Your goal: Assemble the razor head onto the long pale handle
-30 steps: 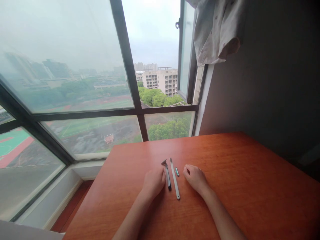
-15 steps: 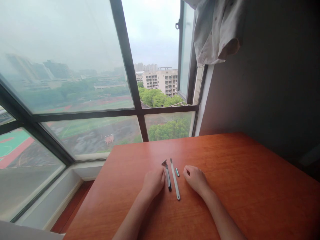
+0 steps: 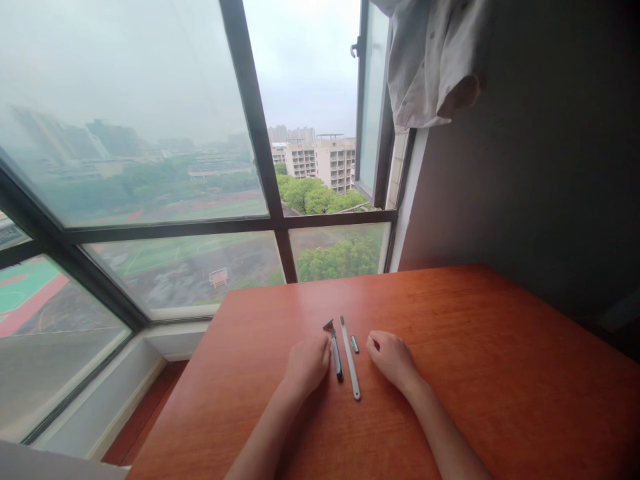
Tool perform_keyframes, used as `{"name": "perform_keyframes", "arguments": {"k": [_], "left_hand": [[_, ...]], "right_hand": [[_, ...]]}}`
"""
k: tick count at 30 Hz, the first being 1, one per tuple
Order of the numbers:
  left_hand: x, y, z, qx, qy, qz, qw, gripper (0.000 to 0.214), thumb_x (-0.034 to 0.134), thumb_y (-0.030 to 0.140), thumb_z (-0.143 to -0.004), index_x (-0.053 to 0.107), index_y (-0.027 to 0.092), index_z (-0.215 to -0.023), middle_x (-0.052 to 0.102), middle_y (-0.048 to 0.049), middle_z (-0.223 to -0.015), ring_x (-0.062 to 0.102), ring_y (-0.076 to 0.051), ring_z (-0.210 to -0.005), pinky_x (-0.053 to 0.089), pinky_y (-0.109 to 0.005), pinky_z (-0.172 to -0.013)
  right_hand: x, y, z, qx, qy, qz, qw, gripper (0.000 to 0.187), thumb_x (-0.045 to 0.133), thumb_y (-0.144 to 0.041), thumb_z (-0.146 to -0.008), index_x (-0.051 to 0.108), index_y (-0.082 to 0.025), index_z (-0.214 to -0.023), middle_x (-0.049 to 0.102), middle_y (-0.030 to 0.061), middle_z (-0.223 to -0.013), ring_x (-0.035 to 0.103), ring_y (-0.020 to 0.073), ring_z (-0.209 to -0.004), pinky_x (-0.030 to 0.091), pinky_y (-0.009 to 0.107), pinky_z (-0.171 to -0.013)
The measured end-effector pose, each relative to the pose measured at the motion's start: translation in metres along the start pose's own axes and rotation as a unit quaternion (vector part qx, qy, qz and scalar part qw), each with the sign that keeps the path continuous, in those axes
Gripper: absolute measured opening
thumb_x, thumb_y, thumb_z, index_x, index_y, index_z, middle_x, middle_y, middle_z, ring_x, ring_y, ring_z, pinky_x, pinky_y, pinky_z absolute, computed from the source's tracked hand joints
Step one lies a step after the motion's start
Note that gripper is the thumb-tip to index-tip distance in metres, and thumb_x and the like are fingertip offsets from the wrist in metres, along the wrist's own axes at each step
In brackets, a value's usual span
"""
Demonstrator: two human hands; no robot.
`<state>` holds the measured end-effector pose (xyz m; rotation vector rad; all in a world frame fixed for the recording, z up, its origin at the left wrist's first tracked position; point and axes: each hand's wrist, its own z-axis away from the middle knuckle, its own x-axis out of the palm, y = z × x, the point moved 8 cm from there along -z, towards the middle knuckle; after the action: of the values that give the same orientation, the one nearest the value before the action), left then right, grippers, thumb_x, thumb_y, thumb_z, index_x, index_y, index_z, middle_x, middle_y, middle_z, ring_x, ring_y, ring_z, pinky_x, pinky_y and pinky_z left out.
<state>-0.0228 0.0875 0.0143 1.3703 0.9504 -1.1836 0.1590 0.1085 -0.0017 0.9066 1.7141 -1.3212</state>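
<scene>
My left hand (image 3: 309, 362) rests on the table, its fingers curled closed, right beside a razor (image 3: 337, 355) with a dark grip end and its head pointing away from me. My right hand (image 3: 391, 357) lies on the other side in a loose fist, with a small dark hollow inside the curled fingers and nothing seen in it. Between the hands lies a long pale toothbrush (image 3: 351, 367), bristle end away from me. A small green-and-dark oblong piece (image 3: 355, 344) sits between the toothbrush and my right hand, apart from both.
The reddish wooden table (image 3: 475, 333) reaches to the window frame (image 3: 330, 219) at the back. A dark wall (image 3: 525, 167) stands on the right. Grey cloth (image 3: 425, 67) hangs above, beside the open window sash (image 3: 374, 107). A low ledge (image 3: 100, 400) runs along the left.
</scene>
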Motion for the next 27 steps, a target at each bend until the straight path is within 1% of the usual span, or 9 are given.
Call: {"name": "perform_keyframes", "arguments": {"k": [5, 17, 19, 21, 24, 27], "left_hand": [[-0.0016, 0.0012, 0.0001, 0.005, 0.002, -0.006, 1.000, 0.029, 0.031, 0.029, -0.094, 0.057, 0.023, -0.082, 0.069, -0.0051, -0.089, 0.065, -0.022, -0.082, 0.041, -0.028, -0.064], [0.0006, 0.0011, -0.0007, 0.002, -0.005, -0.007, 1.000, 0.030, 0.030, 0.029, -0.094, 0.057, 0.022, -0.084, 0.069, -0.0058, -0.089, 0.065, -0.022, -0.082, 0.040, -0.028, -0.065], [0.0004, 0.0013, -0.0008, -0.005, 0.005, 0.000, 1.000, 0.031, 0.028, 0.032, -0.094, 0.057, 0.022, -0.084, 0.069, -0.0062, -0.088, 0.064, -0.022, -0.082, 0.039, -0.028, -0.064], [-0.0015, 0.0012, -0.0003, -0.018, 0.031, 0.015, 0.999, 0.032, 0.028, 0.037, -0.095, 0.055, 0.022, -0.086, 0.069, -0.0061, -0.088, 0.064, -0.022, -0.080, 0.037, -0.028, -0.063], [-0.0013, 0.0043, 0.0016, -0.020, 0.053, 0.040, 0.998, 0.028, 0.036, 0.044, -0.092, 0.053, 0.022, -0.091, 0.068, -0.0042, -0.083, 0.064, -0.021, -0.076, 0.035, -0.027, -0.060], [0.0019, 0.0090, 0.0034, -0.003, 0.048, 0.052, 0.997, 0.025, 0.043, 0.043, -0.089, 0.050, 0.022, -0.101, 0.068, -0.0041, -0.085, 0.064, -0.021, -0.076, 0.035, -0.027, -0.060]], "right_hand": [[-0.0001, -0.0005, -0.0004, -0.004, 0.003, -0.001, 1.000, 0.027, 0.044, -0.021, -0.086, 0.056, -0.019, -0.062, 0.062, 0.0004, -0.066, 0.045, 0.0120, -0.058, 0.015, 0.026, -0.052], [0.0019, 0.0000, -0.0008, -0.003, -0.001, 0.007, 1.000, 0.026, 0.045, -0.021, -0.086, 0.057, -0.019, -0.063, 0.063, 0.0013, -0.068, 0.047, 0.0118, -0.059, 0.015, 0.027, -0.052], [0.0026, -0.0002, -0.0012, -0.004, -0.004, 0.007, 1.000, 0.026, 0.045, -0.020, -0.086, 0.057, -0.019, -0.063, 0.064, 0.0014, -0.068, 0.047, 0.0117, -0.059, 0.016, 0.027, -0.053], [0.0025, -0.0010, -0.0015, -0.009, -0.004, 0.007, 1.000, 0.026, 0.045, -0.020, -0.086, 0.057, -0.019, -0.063, 0.064, 0.0015, -0.068, 0.048, 0.0117, -0.059, 0.016, 0.027, -0.053], [0.0022, -0.0022, -0.0017, -0.014, -0.002, 0.010, 1.000, 0.027, 0.044, -0.020, -0.087, 0.057, -0.019, -0.063, 0.065, 0.0019, -0.069, 0.049, 0.0120, -0.059, 0.017, 0.027, -0.053], [0.0024, -0.0029, -0.0018, -0.017, -0.002, 0.012, 1.000, 0.028, 0.044, -0.021, -0.087, 0.058, -0.019, -0.063, 0.065, 0.0021, -0.069, 0.049, 0.0122, -0.060, 0.017, 0.027, -0.054]]}}
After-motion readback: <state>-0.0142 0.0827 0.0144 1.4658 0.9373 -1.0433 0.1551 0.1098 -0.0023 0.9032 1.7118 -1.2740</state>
